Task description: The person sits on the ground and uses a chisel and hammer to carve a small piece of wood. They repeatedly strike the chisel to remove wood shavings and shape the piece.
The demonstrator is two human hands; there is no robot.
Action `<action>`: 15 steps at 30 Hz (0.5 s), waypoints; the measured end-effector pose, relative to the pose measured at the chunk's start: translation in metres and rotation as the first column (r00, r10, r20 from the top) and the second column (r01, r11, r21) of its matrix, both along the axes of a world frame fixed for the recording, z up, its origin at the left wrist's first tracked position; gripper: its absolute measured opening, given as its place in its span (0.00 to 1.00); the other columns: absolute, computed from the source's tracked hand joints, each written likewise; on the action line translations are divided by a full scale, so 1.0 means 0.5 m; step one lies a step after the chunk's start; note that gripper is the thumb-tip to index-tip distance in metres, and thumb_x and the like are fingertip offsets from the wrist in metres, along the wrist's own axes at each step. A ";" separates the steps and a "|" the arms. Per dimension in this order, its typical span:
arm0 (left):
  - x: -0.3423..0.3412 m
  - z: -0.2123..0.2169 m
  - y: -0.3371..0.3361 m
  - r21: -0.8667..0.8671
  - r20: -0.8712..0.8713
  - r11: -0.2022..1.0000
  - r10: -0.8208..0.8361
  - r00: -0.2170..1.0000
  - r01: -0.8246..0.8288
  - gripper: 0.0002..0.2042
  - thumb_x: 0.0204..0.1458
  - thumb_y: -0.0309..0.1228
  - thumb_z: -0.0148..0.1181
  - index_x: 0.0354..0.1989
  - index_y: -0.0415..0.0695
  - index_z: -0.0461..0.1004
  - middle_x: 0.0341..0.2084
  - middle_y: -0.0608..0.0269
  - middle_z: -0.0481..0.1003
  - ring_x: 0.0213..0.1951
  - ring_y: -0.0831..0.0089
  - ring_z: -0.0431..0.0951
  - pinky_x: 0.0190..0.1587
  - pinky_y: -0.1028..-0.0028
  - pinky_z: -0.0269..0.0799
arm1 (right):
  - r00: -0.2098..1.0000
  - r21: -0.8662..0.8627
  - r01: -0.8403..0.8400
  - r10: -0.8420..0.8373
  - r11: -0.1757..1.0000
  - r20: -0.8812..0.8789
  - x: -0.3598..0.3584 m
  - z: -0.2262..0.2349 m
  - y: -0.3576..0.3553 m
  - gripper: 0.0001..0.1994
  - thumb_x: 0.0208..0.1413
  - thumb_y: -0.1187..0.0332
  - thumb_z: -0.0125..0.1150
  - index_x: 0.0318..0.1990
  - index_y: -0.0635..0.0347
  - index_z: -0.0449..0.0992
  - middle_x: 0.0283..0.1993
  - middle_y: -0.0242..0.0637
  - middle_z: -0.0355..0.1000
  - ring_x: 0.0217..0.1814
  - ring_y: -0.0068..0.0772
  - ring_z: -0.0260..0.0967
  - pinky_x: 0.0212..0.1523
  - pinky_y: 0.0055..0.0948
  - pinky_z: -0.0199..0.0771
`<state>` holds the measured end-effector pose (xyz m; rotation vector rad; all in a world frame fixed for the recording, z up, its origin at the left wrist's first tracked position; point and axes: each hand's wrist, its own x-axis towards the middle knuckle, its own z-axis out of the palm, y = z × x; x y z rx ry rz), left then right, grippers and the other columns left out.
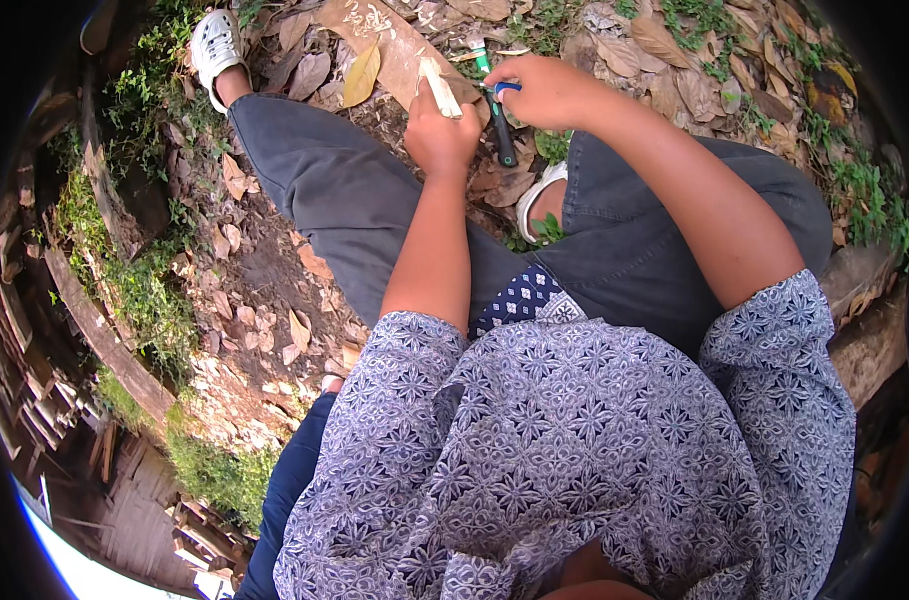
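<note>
My left hand (443, 138) is closed around a pale, whittled piece of wood (441, 90), whose far end sticks out beyond the fingers. Just to the right, my right hand (543, 92) is closed with a small blue object (508, 88) at its fingertips; most of that object is hidden, so its kind is unclear. Beneath the right fingertips lies a hand tool with a green and black handle (503, 140), its far end light-coloured. Beyond the left hand is a brown wooden board (400, 55) with pale shavings (370, 18) on it.
Dry leaves (620, 52) and low green plants cover the ground. My legs (345, 180) are spread around the work, white clogs (216, 55) on the feet. At lower left, another person's dark blue trouser leg (287, 500) is close by. Stacked wood (45, 410) stands at the far left.
</note>
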<state>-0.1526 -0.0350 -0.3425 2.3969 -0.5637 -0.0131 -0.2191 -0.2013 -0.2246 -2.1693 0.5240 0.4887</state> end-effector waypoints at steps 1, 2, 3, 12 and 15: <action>0.001 -0.003 -0.001 -0.004 0.022 1.000 0.001 1.000 -0.001 0.32 0.43 0.39 0.63 0.59 0.34 0.74 0.44 0.40 0.80 0.44 0.42 0.81 0.49 0.53 0.77 | 0.998 -0.031 0.006 -0.004 1.000 0.067 -0.001 -0.035 0.003 0.19 0.58 0.65 0.58 0.57 0.55 0.80 0.47 0.49 0.81 0.47 0.44 0.80 0.49 0.40 0.78; 0.004 -0.010 -0.002 -0.009 0.043 1.000 0.006 0.999 -0.005 0.32 0.43 0.39 0.63 0.59 0.34 0.74 0.43 0.40 0.80 0.43 0.42 0.81 0.48 0.53 0.77 | 0.991 -0.061 0.011 -0.003 0.998 0.134 -0.002 -0.054 0.006 0.20 0.56 0.66 0.59 0.56 0.54 0.81 0.45 0.50 0.81 0.45 0.45 0.81 0.47 0.40 0.79; 0.003 -0.013 -0.004 -0.016 0.064 1.000 0.005 0.998 -0.004 0.32 0.43 0.39 0.63 0.58 0.34 0.75 0.42 0.40 0.81 0.43 0.42 0.82 0.48 0.53 0.77 | 0.993 0.008 0.056 -0.055 0.998 -0.101 0.009 0.017 0.016 0.20 0.55 0.65 0.60 0.55 0.54 0.81 0.48 0.49 0.81 0.49 0.46 0.80 0.51 0.41 0.79; 0.010 0.003 0.013 -0.046 -0.010 0.999 0.015 1.000 -0.015 0.31 0.44 0.34 0.60 0.60 0.35 0.74 0.43 0.38 0.80 0.43 0.41 0.81 0.47 0.53 0.77 | 0.991 -0.026 0.110 -0.112 0.994 -0.075 0.036 -0.058 -0.049 0.19 0.64 0.63 0.56 0.60 0.55 0.78 0.47 0.46 0.81 0.50 0.45 0.80 0.52 0.43 0.77; 0.014 -0.002 0.012 -0.014 0.000 1.000 0.012 1.000 -0.012 0.32 0.44 0.35 0.60 0.60 0.35 0.73 0.43 0.40 0.79 0.42 0.42 0.81 0.45 0.53 0.78 | 0.956 0.139 0.100 -0.056 0.985 -0.289 0.008 0.042 -0.044 0.20 0.64 0.62 0.57 0.62 0.54 0.77 0.49 0.47 0.81 0.49 0.38 0.79 0.51 0.38 0.76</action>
